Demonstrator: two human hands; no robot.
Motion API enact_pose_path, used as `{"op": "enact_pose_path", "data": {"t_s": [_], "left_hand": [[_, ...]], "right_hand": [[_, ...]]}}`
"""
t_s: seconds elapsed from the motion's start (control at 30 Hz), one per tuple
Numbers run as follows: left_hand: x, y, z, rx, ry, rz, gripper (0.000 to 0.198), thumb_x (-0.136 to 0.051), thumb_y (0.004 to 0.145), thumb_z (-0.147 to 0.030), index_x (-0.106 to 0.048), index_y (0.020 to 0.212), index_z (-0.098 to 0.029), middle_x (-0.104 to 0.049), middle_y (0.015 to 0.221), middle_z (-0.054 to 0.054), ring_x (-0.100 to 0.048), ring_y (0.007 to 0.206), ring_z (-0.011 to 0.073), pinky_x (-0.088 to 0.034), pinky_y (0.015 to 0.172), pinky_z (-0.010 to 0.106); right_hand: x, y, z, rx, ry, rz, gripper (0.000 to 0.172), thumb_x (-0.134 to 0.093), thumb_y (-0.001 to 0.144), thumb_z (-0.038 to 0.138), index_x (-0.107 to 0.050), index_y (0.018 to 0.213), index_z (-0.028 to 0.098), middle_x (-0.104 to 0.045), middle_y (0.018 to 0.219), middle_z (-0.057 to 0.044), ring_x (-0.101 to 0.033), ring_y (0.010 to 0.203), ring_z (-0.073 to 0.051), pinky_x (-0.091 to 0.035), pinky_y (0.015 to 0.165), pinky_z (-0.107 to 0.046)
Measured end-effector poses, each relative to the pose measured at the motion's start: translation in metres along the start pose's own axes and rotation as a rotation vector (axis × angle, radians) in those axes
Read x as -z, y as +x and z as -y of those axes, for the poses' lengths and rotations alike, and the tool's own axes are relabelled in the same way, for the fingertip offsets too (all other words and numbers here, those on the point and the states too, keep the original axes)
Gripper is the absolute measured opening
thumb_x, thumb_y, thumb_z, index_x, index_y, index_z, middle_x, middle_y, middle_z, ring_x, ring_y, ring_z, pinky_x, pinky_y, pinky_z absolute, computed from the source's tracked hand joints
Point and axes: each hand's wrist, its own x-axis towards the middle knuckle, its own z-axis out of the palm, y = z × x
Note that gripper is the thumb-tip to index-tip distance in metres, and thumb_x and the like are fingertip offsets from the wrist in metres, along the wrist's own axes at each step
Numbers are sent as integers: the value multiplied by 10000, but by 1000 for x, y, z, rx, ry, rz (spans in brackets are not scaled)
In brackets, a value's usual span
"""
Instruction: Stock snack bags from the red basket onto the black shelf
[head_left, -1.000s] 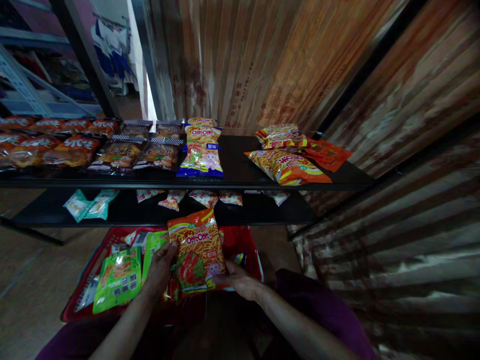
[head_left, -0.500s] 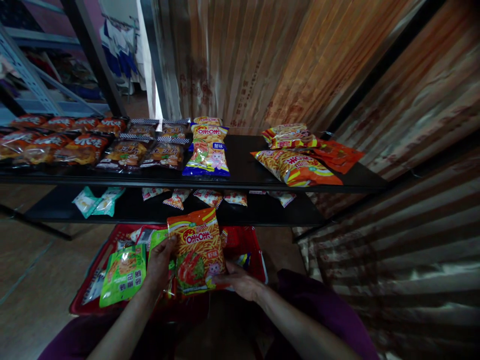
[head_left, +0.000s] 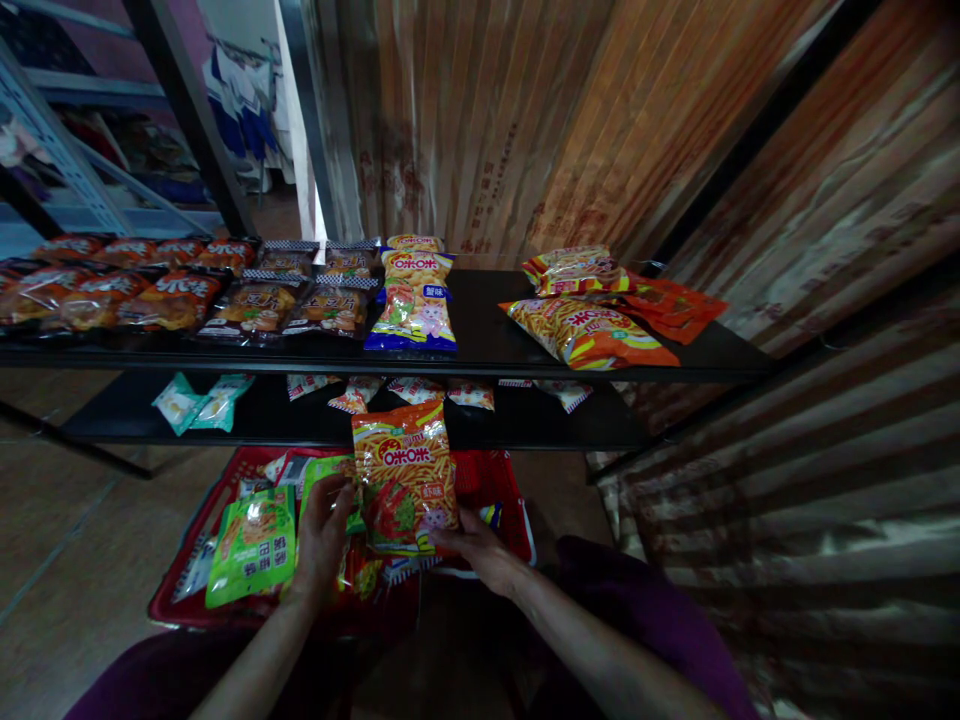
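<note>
An orange snack bag (head_left: 405,478) with pictures of noodle-like sticks stands nearly upright above the red basket, facing me. My right hand (head_left: 484,550) grips it at the lower right corner, thumb on the front and the other fingers behind. Close by its left edge is my left hand (head_left: 324,530), fingers loosely bent and apart, holding nothing. Below my hands, the red basket (head_left: 169,590) holds a green snack pouch (head_left: 253,545) and several other packets, partly covered by my left hand and the orange bag.
The black upper shelf (head_left: 480,300) carries rows of brown and orange packets (head_left: 176,298), blue-and-yellow bags (head_left: 412,310) and similar orange bags (head_left: 589,332) at right. Small packets (head_left: 217,402) lie on the lower shelf (head_left: 112,415). A corrugated sheet (head_left: 450,120) stands behind.
The orange bag has moved slightly up and to the right in my right hand. My left hand has let go of its left edge and sits a little lower.
</note>
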Motion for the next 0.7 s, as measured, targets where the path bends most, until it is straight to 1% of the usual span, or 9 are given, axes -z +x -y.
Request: {"op": "enact_pose_path", "data": {"t_s": [0.07,0.17,0.27,0.37,0.43,0.5,0.57,0.63,0.7], "left_hand": [[-1,-8,5,-100,122,-27,355,-604,773,-502,-589,938,-189,-627,986,79,-614,943,236,-509,823,376],[-6,-19,11,-162,203,74,325,-587,794,-479,-617,954,-198,-613,1076,99,-621,944,238,-520,830,389],[-12,-28,11,-78,150,250,436,-593,799,-469,-585,1161,-227,-563,1264,118,-610,1052,260,-524,860,399],[-19,-37,4,10,79,366,611,-616,781,-477,-473,1329,-246,-469,1404,127,-509,1228,295,-473,958,429],[-23,-43,-4,43,26,445,691,-656,744,-480,-446,1356,-238,-466,1414,129,-464,1276,304,-414,1027,447],[-27,-49,-14,103,-52,527,724,-703,698,-468,-471,1338,-221,-534,1354,127,-485,1256,308,-373,1064,454],[-30,-51,-21,208,-126,518,669,-748,657,-430,-554,1255,-199,-623,1242,122,-520,1218,317,-366,1072,447],[-31,-49,-23,346,-251,387,548,-776,638,-349,-632,1146,-200,-685,1131,99,-522,1219,312,-365,1080,418],[-31,-44,-20,466,-415,256,430,-761,650,-252,-670,1070,-226,-715,1055,62,-500,1252,283,-367,1087,375]], "right_hand": [[-4,-1,5,72,9,-26,547,-764,662,412,-618,1142,193,-696,1104,-77,-643,1018,-262,-460,941,-438],[-8,-1,9,124,-73,-68,539,-729,695,446,-605,1150,184,-695,1102,-74,-640,1023,-260,-470,934,-421],[-8,1,7,200,-294,-124,480,-646,765,462,-598,1148,178,-697,1073,-81,-644,986,-252,-497,893,-413],[-10,0,0,408,-673,-221,396,-581,818,371,-599,1178,208,-653,1144,-92,-605,1056,-244,-490,923,-398],[-15,-4,-6,547,-918,-245,456,-576,812,284,-552,1266,250,-589,1236,-91,-549,1150,-240,-466,977,-393],[-22,-9,-14,592,-1104,-233,611,-602,775,231,-455,1366,280,-502,1328,-100,-497,1219,-255,-451,1007,-412],[-28,-14,-22,579,-1231,-195,731,-647,730,225,-391,1412,289,-414,1405,-116,-444,1271,-297,-446,1015,-445],[-33,-18,-28,572,-1292,-150,771,-684,706,255,-386,1416,296,-336,1465,-123,-374,1321,-344,-427,1026,-480],[-34,-20,-28,600,-1290,-94,719,-686,727,321,-417,1394,314,-302,1493,-111,-339,1341,-362,-410,1032,-505]]}}
